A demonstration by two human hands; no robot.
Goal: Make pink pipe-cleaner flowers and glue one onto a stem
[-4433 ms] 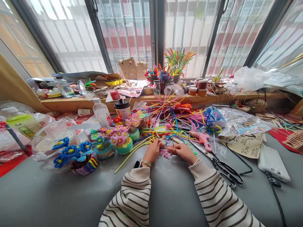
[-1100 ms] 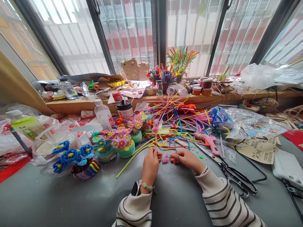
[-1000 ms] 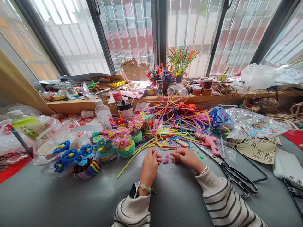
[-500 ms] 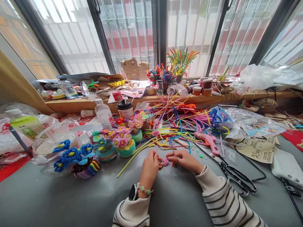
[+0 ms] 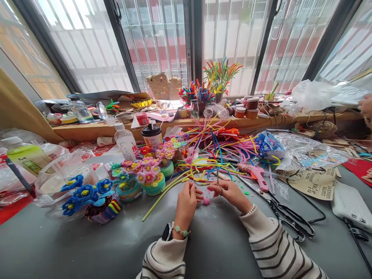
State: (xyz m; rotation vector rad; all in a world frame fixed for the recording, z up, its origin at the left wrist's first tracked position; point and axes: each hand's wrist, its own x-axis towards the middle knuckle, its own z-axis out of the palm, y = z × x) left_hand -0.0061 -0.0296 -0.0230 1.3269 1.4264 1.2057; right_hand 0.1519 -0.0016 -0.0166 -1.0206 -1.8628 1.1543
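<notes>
- Since half a second ago, the right hand [image 5: 232, 195] has shifted slightly right of the pink fluff [image 5: 206, 201], and another person's hand [image 5: 365, 106] has come in at the far right edge.
- The grey surface [image 5: 116, 252] fills the near side.
- A tangled pile of pipe cleaners [image 5: 223, 137] lies at the far middle.
- At left, blue flowers [image 5: 87, 192] top a striped pot; pink flowers [image 5: 149, 172] stand nearer the middle.
- Black-handled scissors [image 5: 272, 201] lie at right, near a pink glue gun [image 5: 260, 180].
- The left hand [image 5: 186, 203] pinches, fingers nearly together, apparently a pink-tipped stem [image 5: 188, 160].
- The right hand, fingers curled, grips an upright slim tool [image 5: 217, 176].
- Pink fluff rests between both hands, small crumbs [image 5: 215, 215] nearby.
</notes>
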